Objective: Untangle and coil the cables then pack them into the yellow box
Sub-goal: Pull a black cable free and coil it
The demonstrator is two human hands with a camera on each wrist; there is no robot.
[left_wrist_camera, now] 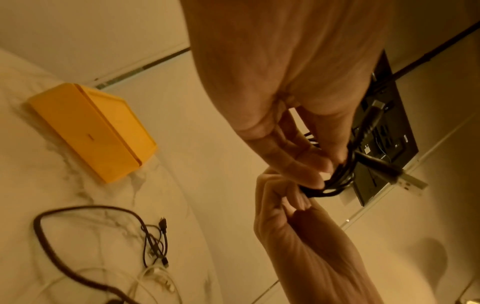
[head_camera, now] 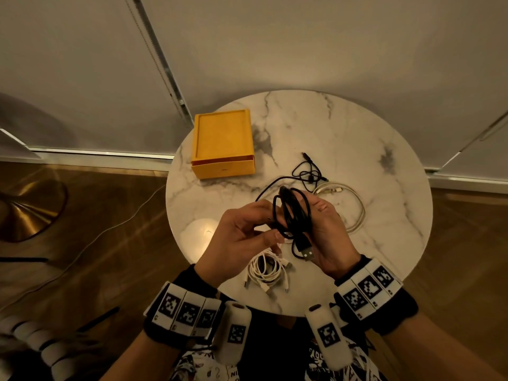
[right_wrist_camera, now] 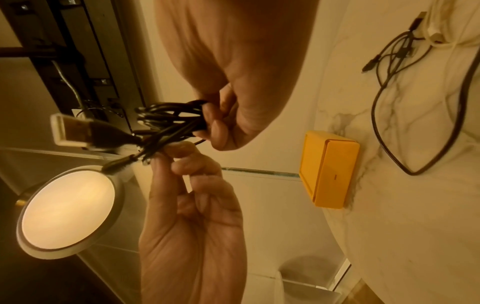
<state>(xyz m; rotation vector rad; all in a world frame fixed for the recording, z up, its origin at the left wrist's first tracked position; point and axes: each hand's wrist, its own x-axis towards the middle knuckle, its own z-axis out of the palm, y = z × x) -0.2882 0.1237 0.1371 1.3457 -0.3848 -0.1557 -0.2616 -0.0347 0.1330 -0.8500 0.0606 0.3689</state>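
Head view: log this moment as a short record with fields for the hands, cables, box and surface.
left hand: pinches black USB cable
right hand: holds its coiled loops
black USB cable: partly coiled, tail trailing onto the table
thin black cable: tangled, on table
cream cable: looped, on table
white cables: bundled at near edge
yellow box: no cables visible inside
surface: round marble table

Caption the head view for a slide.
Both hands, left hand and right hand, coil a black cable above the marble table.

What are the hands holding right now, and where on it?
Both the left hand and right hand grip the coiled black USB cable by its bundled loops.
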